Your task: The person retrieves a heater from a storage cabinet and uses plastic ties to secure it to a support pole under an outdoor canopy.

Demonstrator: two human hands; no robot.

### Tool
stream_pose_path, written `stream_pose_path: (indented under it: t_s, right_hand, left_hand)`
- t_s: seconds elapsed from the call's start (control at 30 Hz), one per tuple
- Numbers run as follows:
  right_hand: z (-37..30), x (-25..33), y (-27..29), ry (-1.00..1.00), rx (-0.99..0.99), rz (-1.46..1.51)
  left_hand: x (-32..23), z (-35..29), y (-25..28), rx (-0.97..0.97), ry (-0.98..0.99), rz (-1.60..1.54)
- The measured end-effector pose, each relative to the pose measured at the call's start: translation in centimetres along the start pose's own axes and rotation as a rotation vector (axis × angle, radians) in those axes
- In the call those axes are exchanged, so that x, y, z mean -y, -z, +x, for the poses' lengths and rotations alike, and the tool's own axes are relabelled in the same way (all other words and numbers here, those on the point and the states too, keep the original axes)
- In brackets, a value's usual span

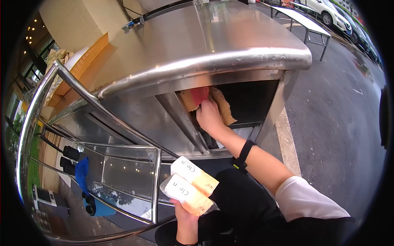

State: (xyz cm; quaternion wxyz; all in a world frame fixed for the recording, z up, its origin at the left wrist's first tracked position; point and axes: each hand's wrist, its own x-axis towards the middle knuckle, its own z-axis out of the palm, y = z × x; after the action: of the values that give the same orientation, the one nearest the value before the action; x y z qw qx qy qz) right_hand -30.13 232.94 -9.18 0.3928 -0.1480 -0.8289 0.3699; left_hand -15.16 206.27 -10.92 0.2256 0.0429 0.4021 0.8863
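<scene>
Inside the steel cart's open compartment, the right hand presses on brown paper bags; its fingers are hidden, so its grasp cannot be told. Below, the left hand, partly cut off, grips two wrapped tissue packs.

The dark opening under the rounded steel counter edge is crowded at its upper left by crumpled brown paper and a red item, hemmed on the left by a slanted steel panel, yet open toward its right side.
</scene>
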Motion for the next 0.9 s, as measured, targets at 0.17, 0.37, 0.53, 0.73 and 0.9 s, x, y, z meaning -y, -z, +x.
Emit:
stream_pose_path:
  t_s: [0.17,0.37,0.53,0.73,0.9]
  right_hand:
    - [3.7,-1.4,-3.1,0.024,0.062,-0.255]
    - [3.6,-1.6,-2.8,0.123,0.037,-0.152]
    - [-1.3,2.5,4.4,0.223,0.130,-0.379]
    - [-8.7,2.4,11.0,-0.352,0.148,0.206]
    - [-13.2,4.1,14.4,-0.492,0.318,0.790]
  left_hand:
    - [0.2,0.7,-0.3,0.024,-0.012,0.005]
    - [0.5,1.1,0.6,0.133,-0.015,-0.191]
    - [1.0,1.1,1.0,-0.169,-0.017,-0.135]
    - [1.3,1.3,0.8,-0.230,-0.083,0.070]
    - [1.3,1.8,-0.8,-0.208,0.026,0.362]
